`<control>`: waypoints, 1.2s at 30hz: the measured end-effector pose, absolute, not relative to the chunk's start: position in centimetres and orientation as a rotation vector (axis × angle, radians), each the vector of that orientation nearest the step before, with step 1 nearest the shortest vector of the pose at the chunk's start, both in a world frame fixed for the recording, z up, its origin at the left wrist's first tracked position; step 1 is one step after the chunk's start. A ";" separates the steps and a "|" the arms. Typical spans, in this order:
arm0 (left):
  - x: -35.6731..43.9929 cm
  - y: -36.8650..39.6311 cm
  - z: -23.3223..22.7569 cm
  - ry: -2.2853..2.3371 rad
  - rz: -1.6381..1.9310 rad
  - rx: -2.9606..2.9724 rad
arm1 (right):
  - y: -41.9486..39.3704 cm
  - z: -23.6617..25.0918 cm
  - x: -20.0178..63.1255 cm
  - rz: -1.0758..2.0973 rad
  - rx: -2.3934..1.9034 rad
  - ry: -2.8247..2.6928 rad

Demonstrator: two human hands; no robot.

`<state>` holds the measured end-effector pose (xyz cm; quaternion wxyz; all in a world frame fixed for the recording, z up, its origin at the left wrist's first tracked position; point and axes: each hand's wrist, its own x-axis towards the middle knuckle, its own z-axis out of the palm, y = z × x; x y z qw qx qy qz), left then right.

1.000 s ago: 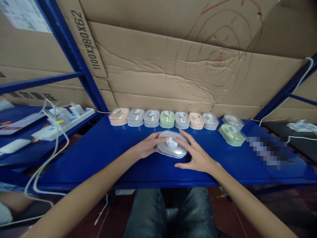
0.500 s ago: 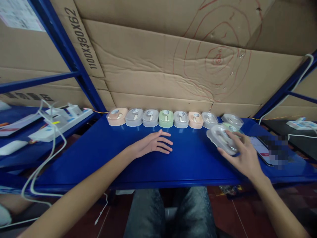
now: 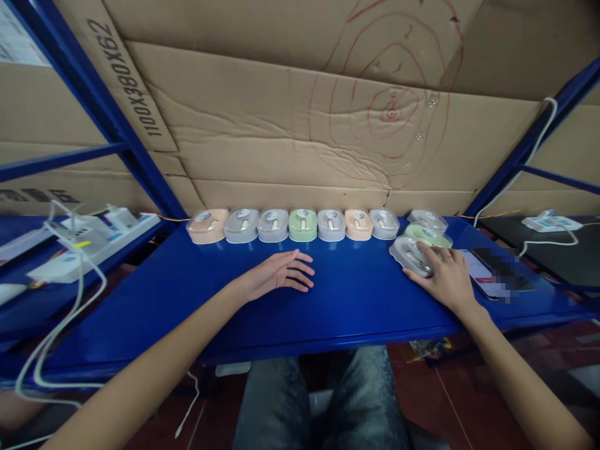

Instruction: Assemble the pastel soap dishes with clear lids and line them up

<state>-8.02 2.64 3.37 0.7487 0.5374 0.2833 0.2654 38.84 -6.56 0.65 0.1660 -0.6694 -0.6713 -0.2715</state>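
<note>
So the right hand sits at about 3 o'clock on the blue shelf, fingers wrapped over a grey mouse in its clear plastic case, probably steadying it against the green one just behind. It's rounded and glossy. Left hand lies flat near the middle, fingers loosely spread, holding nothing. A row of pastel cases lines the 12 o'clock edge.

cases row at shelf back | phone rt of stacked cases
</note>
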 end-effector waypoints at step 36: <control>-5.7 1.6 4.6 0.783 0.548 1.514 | 1.7 4.6 45.4 -0.383 -1.989 -1.553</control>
